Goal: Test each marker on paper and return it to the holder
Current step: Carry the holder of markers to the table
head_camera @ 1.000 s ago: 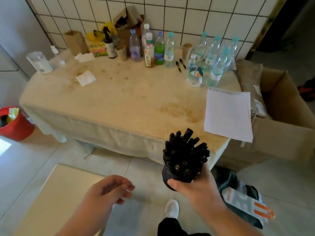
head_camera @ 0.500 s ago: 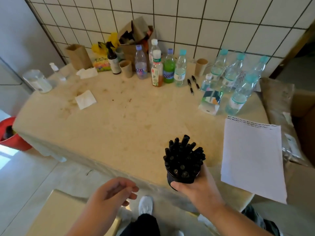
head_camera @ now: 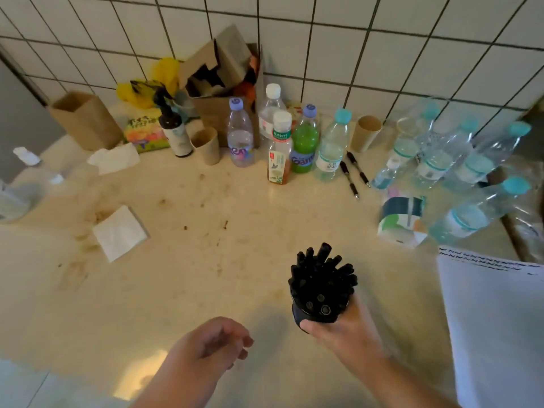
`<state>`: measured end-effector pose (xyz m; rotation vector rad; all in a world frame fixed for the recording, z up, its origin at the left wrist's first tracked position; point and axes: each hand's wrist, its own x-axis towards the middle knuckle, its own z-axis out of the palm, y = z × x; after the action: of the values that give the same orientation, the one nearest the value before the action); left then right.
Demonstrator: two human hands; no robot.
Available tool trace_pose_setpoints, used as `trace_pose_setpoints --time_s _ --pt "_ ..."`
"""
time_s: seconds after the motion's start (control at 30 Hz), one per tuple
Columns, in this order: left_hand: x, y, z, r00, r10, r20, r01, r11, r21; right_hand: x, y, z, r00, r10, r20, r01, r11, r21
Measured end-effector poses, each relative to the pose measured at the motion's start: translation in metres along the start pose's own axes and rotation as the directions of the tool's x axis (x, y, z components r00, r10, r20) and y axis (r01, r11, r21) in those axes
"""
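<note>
Where the right hand [head_camera: 343, 328] wraps the black holder [head_camera: 319, 312], its fingers cover the lower wall and base, so whether the holder touches the table [head_camera: 206, 260] cannot be told; the paper [head_camera: 497, 325] is cut off by the right edge of the picture, with a row of black squiggles along its top; the water bottles [head_camera: 459, 169] at the far right are blurred. The holder stands over the near middle of the table, left of the paper, its long axis tilted slightly away from the person; the black markers [head_camera: 322, 272] pack it tightly and fan outward, caps up. The left hand [head_camera: 212, 346] hovers to its left, fingers loosely curled, holding nothing.
</note>
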<state>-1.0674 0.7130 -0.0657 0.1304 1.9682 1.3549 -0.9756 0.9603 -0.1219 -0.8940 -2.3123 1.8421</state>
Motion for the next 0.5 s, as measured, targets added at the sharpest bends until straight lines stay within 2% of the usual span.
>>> trace_pose_setpoints --time_s 0.13,0.3,0.4,0.5 --pt "0.036 0.006 -0.021 1.000 -0.019 0.019 0.019 1.000 -0.016 0.036 -0.016 0.017 0.999 0.033 -0.022 -0.034 0.999 -0.039" --pt "0.057 0.005 -0.033 0.999 -0.048 -0.025 0.043 0.985 -0.167 0.083 -0.045 0.034 0.996 0.050 0.069 -0.043 0.994 -0.100" --pt "0.063 0.003 -0.039 0.993 -0.068 -0.096 0.040 0.962 -0.270 0.112 -0.065 0.050 0.993 0.043 0.108 -0.021 0.980 -0.196" --pt "0.064 0.001 -0.048 0.991 -0.069 -0.116 0.029 0.949 -0.315 0.137 -0.078 0.068 0.989 0.071 0.128 -0.019 0.929 -0.368"
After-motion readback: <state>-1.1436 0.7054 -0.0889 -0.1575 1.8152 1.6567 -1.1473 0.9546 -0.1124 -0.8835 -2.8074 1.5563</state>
